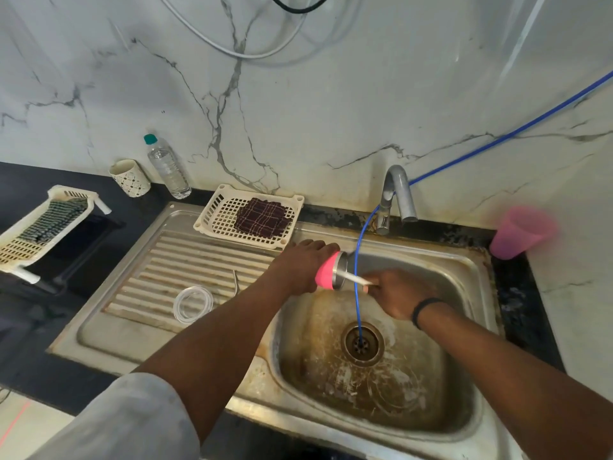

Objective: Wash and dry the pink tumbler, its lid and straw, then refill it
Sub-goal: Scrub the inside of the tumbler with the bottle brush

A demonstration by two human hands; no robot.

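Observation:
My left hand grips the pink tumbler on its side over the sink basin's left edge, its steel rim pointing right. My right hand holds a white handle whose far end goes into the tumbler's mouth; what is on that end is hidden inside. The clear lid lies flat on the ribbed drainboard, and a thin metal straw lies just to its right.
A steel sink with a stained basin and drain. A blue hose runs from the wall past the tap down into the drain. A white basket holds a dark cloth. A pink cup, bottle, mug and second basket stand around.

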